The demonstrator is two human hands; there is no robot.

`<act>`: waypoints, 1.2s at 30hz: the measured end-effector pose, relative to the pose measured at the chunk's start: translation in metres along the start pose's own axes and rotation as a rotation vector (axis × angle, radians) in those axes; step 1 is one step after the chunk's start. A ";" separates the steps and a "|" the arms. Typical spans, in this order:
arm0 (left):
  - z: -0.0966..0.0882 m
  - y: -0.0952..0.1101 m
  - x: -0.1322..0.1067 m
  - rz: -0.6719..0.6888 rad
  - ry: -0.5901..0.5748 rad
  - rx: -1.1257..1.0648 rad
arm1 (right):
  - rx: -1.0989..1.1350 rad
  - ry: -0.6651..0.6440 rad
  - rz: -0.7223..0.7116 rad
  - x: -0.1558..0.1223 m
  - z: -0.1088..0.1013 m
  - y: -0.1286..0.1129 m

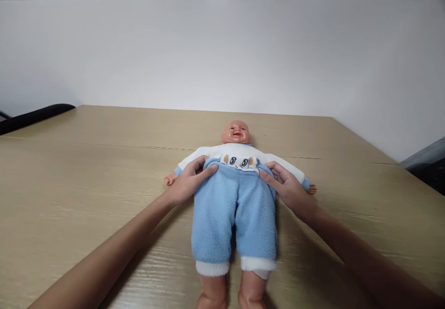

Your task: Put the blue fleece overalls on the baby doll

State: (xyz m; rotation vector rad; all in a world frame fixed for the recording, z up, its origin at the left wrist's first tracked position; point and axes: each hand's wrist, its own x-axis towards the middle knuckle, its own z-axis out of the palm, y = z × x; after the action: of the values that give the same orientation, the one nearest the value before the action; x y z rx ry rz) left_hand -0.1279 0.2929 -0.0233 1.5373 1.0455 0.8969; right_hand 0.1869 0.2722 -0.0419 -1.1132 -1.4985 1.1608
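Note:
A baby doll (237, 133) lies on its back on the table, head toward the wall and legs toward me. It wears a white top (222, 150) with blue cuffs and an embroidered animal face at the belly. Fuzzy light-blue pants (216, 211) with white cuffs cover its hips and upper legs. My left hand (192, 175) pinches the pants' waistband at the left side, thumb on the outside. At the right side, my right hand (282, 183) grips the same waistband between thumb and fingers. Some fingertips are hidden behind the fabric.
The wooden table (86, 174) has a seam running across it behind the doll's shoulders. A pale partition wall (208, 54) rises at its far edge. Black chair parts show at the left (38, 116) and right (433, 172) sides.

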 end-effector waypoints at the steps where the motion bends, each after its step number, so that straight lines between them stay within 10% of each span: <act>1: -0.002 -0.003 0.000 -0.024 0.000 0.006 | 0.007 0.043 0.024 0.001 -0.001 0.008; 14: -0.001 -0.038 0.003 -0.079 -0.099 -0.492 | 0.520 0.156 0.424 0.002 0.015 0.013; 23: -0.008 -0.044 0.002 -0.102 -0.164 -0.698 | 0.480 0.164 0.285 -0.004 0.020 0.010; 36: -0.021 -0.035 -0.010 0.053 -0.085 0.101 | -0.101 -0.087 0.102 -0.016 -0.010 0.010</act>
State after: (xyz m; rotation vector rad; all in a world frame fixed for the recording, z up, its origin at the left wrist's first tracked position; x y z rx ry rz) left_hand -0.1573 0.2939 -0.0537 1.6796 1.0057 0.8187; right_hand 0.2005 0.2592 -0.0526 -1.2342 -1.5976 1.2280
